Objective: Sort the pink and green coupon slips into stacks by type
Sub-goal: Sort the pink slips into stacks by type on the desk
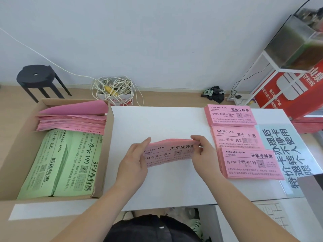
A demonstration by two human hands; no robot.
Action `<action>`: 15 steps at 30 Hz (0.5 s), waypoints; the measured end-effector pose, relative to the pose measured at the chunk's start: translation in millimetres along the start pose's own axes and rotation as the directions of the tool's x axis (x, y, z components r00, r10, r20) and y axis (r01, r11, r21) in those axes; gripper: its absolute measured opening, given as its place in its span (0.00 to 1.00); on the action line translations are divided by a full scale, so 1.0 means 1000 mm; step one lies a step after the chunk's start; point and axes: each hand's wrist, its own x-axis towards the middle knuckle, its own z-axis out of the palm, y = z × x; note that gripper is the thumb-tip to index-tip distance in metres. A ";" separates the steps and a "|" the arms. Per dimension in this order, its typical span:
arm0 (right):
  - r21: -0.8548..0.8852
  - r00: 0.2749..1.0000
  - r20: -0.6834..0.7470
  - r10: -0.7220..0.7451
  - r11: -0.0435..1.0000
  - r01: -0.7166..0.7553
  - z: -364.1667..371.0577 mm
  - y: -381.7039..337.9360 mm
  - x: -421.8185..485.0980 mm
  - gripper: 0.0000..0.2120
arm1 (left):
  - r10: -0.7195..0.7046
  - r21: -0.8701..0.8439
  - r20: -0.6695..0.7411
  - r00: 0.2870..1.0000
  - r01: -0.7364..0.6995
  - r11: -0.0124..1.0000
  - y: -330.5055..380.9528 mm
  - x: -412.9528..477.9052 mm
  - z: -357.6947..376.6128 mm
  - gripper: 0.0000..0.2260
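The left hand and right hand each close a grip on one end of a thin bundle of pink paper coupon slips, held just above the white tabletop. Right of the grip lie three stacks of pink slips. Left of it, an open brown cardboard box holds green paper slips and a loose pink pile.

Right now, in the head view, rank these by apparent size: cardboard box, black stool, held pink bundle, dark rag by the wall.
1. cardboard box, clearly largest.
2-3. black stool and held pink bundle look alike; the stool stands farther off, so unranked.
4. dark rag, smallest.
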 end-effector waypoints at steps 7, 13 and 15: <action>-0.074 0.999 0.016 -0.037 0.996 0.038 0.002 -0.006 0.000 0.21 | -0.068 0.002 0.044 0.997 0.068 0.998 -0.006 -0.003 -0.006 0.29; -0.239 0.998 0.057 -0.037 0.970 0.049 -0.018 -0.006 0.004 0.23 | -0.127 -0.029 0.113 0.985 0.131 0.991 0.012 0.015 -0.003 0.26; -0.196 1.000 0.013 -0.013 0.981 0.016 -0.032 0.001 0.004 0.22 | -0.173 -0.105 0.176 0.969 0.193 0.976 0.024 0.022 0.004 0.27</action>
